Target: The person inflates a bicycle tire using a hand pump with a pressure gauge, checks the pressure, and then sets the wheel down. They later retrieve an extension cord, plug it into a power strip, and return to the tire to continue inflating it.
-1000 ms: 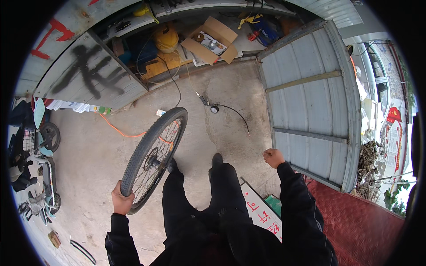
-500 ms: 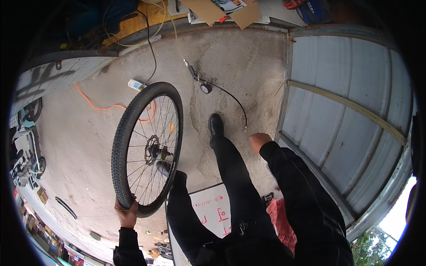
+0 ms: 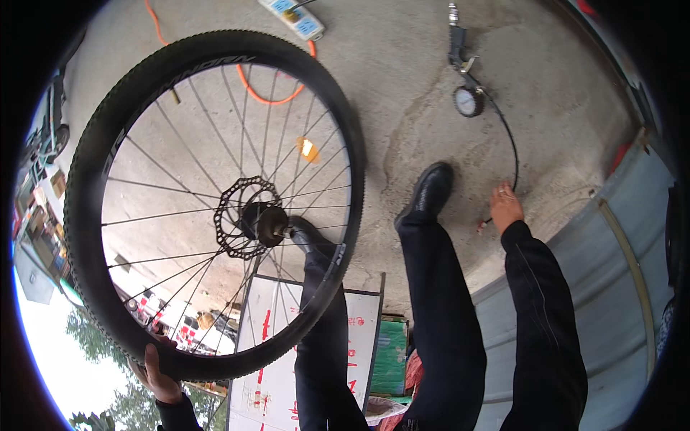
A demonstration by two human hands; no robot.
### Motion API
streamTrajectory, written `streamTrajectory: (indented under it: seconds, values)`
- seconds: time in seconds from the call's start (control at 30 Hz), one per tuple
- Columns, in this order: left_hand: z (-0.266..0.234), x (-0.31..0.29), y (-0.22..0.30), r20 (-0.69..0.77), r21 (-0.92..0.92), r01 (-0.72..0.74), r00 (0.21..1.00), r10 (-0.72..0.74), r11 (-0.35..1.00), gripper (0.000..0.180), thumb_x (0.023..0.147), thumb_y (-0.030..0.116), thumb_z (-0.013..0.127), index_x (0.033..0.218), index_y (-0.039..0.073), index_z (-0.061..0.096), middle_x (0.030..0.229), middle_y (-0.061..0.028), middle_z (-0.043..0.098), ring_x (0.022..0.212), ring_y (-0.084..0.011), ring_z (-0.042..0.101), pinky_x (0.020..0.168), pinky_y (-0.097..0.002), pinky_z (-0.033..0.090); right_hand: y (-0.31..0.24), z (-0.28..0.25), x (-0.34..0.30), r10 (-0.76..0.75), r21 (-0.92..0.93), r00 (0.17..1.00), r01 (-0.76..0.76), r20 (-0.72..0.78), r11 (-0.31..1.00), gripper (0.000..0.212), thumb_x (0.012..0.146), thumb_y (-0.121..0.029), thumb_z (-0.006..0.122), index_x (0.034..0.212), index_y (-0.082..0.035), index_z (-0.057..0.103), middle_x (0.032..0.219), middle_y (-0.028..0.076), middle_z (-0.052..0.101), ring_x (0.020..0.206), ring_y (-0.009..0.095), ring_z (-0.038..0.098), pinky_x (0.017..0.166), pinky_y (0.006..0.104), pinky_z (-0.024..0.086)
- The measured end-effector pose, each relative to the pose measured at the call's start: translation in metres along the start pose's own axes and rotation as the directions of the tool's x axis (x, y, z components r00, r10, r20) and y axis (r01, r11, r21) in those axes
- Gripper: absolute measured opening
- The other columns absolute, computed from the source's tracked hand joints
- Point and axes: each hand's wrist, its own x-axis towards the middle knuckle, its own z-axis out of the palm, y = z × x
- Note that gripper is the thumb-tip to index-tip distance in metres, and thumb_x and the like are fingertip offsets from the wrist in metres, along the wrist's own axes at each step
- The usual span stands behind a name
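Observation:
A bicycle wheel [image 3: 267, 224] with a black knobby tyre [image 3: 86, 230] stands up in front of me on the left. A toothed brake disc [image 3: 220, 228] sits at its hub. My left hand [image 3: 159, 375] grips the tyre at the bottom, thumb on the near side. On the floor to the right lies a tyre inflator gun [image 3: 457, 52] with a round gauge [image 3: 468, 102] and a thin black hose [image 3: 513, 147]. My right hand [image 3: 507, 207] is closed over this hose near its end; the hose tip pokes out beside the fingers.
A white power strip [image 3: 296, 20] with an orange cord [image 3: 253, 92] lies beyond the wheel. Between my legs and under the wheel is a white board [image 3: 359, 337] with red writing, beside a green box [image 3: 389, 352]. A corrugated metal panel [image 3: 575, 287] stands at the right.
My right hand has reached down to the hose and closed on it. The wheel has turned more face-on, with my left hand still on its tyre. The view has shifted closer to the floor.

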Motion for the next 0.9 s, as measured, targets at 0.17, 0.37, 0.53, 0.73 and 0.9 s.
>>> streamTrajectory:
  seconds: [0.17,0.37,0.53,0.73,0.9]
  values:
    - [0.014,0.003,0.009,-0.013,0.060,-0.031,0.999,0.032,0.998,0.055,0.091,0.032,0.071,0.126,-0.005,0.052,0.089,-0.0164,0.067,0.073,-0.0252,0.067,0.070,-0.0365,0.057,0.000,0.023,0.013,-0.044,0.079,0.939,0.018,0.342,0.997,0.026,0.100,-0.023,0.057,0.106,-0.014,0.080,0.102,0.009,0.077,0.102,0.025,0.072,0.102,0.0487,0.044]
    - [0.022,0.007,0.011,0.042,-0.073,0.030,0.999,-0.027,0.997,0.040,0.092,0.018,0.073,0.121,-0.003,0.055,0.092,-0.0151,0.071,0.077,-0.0230,0.070,0.072,-0.0336,0.057,0.018,-0.134,-0.089,-0.114,0.531,0.991,0.132,-0.066,0.837,0.026,0.093,-0.031,0.070,0.088,-0.006,0.076,0.083,0.014,0.073,0.082,0.034,0.070,0.080,0.0496,0.052]
    - [0.028,0.005,0.017,0.137,-0.151,-0.005,0.990,0.026,0.989,0.034,0.092,0.010,0.074,0.119,-0.001,0.056,0.093,-0.0080,0.067,0.076,-0.0136,0.065,0.071,-0.0284,0.053,0.017,-0.293,-0.142,0.222,0.843,0.874,0.303,-0.431,0.444,0.029,0.097,-0.030,0.069,0.094,-0.001,0.069,0.083,0.015,0.068,0.080,0.035,0.066,0.073,0.0465,0.051]
    - [0.014,-0.040,0.034,0.496,-0.279,0.051,0.863,0.098,0.959,0.071,0.092,0.035,0.078,0.139,-0.008,0.047,0.123,-0.0129,0.060,0.112,-0.0201,0.057,0.101,-0.0337,0.045,-0.012,-0.413,-0.144,0.481,0.875,0.749,0.476,-0.457,0.089,0.029,0.101,-0.028,0.067,0.105,0.000,0.066,0.091,0.013,0.068,0.084,0.023,0.064,0.078,0.0351,0.051]
    - [0.025,0.065,0.073,0.591,-0.426,0.096,0.783,0.195,0.900,0.084,0.097,0.062,0.059,0.144,-0.006,0.044,0.119,-0.0099,0.065,0.107,-0.0157,0.062,0.093,-0.0296,0.047,-0.050,-0.446,-0.143,0.483,0.873,0.741,0.472,-0.467,0.120,0.022,0.098,-0.024,0.070,0.093,-0.002,0.066,0.081,0.013,0.067,0.073,0.028,0.063,0.068,0.0374,0.051]
